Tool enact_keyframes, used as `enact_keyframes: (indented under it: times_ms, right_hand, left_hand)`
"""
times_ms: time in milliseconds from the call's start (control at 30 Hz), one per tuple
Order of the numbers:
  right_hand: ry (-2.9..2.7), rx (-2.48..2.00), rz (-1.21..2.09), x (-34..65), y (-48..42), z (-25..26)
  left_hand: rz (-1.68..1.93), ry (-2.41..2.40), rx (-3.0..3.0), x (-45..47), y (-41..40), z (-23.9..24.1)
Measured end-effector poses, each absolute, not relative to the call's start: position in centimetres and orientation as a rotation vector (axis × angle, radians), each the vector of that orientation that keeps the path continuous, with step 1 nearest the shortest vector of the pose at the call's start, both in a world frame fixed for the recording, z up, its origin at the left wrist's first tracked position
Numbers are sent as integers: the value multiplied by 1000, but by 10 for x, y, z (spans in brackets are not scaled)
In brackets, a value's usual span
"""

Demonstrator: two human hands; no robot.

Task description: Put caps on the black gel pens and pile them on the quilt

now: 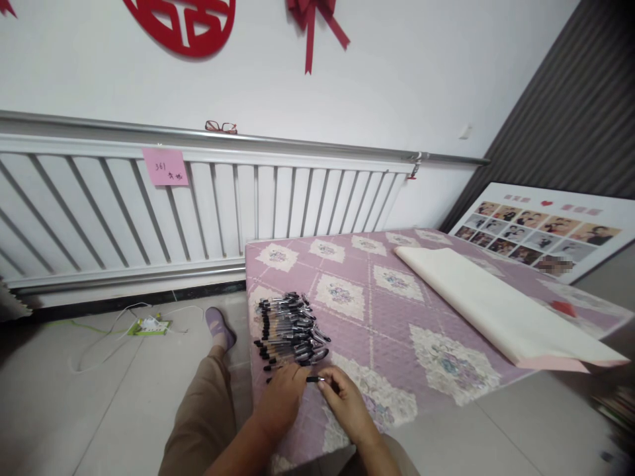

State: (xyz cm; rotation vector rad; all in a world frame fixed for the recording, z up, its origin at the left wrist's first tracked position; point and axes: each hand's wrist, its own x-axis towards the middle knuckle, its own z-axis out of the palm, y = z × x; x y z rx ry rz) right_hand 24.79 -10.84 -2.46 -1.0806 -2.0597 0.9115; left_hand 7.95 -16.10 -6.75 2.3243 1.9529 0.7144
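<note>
Near the front edge of the table, my left hand [284,395] is closed around a black pen [313,379], hiding much of its length. My right hand [343,398] pinches the other end of that pen between thumb and fingers. A short dark tip shows left of my left hand; I cannot tell whether it belongs to the same pen. Just beyond my hands lies a pile of pens [292,334] with clear barrels and black caps or clips, lying roughly side by side. They rest on the purple patterned tablecloth [367,304].
A folded cream sheet [466,297] lies across the table's right part. Behind it leans a photo board [546,228]. A white radiator [278,198] runs along the wall, with eyeglasses [221,127] on the pipe above. A power strip [149,325] with cables is on the floor at left.
</note>
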Motion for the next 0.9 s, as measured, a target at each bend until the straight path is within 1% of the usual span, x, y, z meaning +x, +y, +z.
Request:
enact_keyframes:
  times_ms: [167, 433, 700, 767, 900]
  right_hand:
    - [-2084, -1091, 847, 246, -109, -22]
    - [-2091, -1073, 874, 247, -109, -25]
    - [-1973, -1172, 809, 248, -109, -33]
    - [-1944, -1171, 839, 248, -109, -32]
    - [-1834, -1127, 1008, 250, -109, -26]
  left_hand:
    - [681, 1986, 2339, 80, -162, -67]
    - [673, 2036, 2256, 82, -164, -56]
    - [629, 2084, 2181, 79, -166, -41]
    - [631, 2068, 2185, 78, -166, -41]
    - [649, 2080, 2162, 79, -165, -42]
